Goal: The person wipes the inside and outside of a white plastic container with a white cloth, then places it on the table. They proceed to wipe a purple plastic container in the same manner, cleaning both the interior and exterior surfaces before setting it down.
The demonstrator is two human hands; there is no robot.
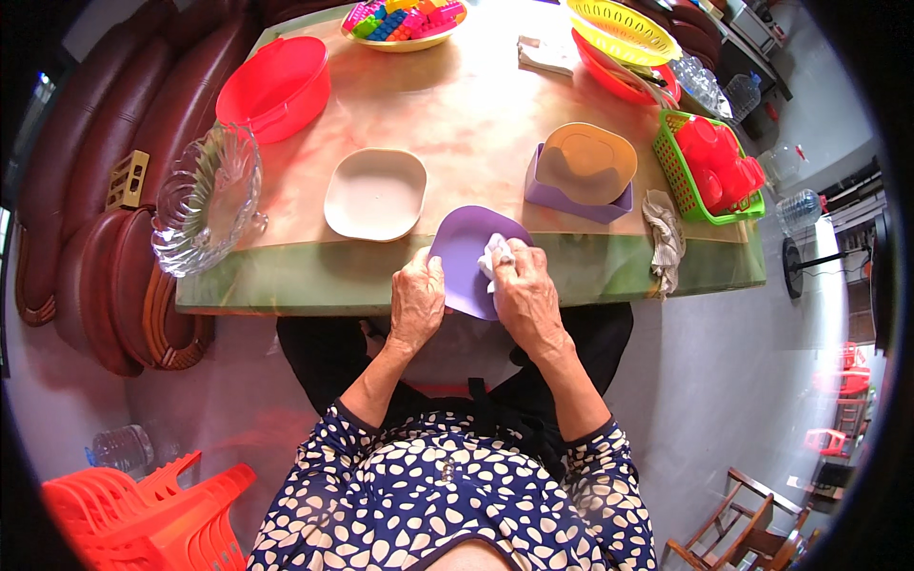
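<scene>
A shallow purple plate (461,257) with rounded corners is held up at the table's near edge. My left hand (417,297) grips its left rim, thumb on the inner face and fingers behind. Bunched in my right hand (527,297) is a white cloth (496,257), pressed against the plate's right side; the fingers cover part of it. Just beyond my left hand lies a cream plate (377,194) of similar shape. Farther right, a purple holder (581,198) has a tan plate (587,162) and another dark piece standing in it.
On the left are a red basin (276,90) and a clear glass bowl (209,195) at the edge. A green basket (687,171) of red cups and a crumpled striped cloth (664,238) sit right. Colourful blocks (400,21) and a yellow colander (624,30) are at the back.
</scene>
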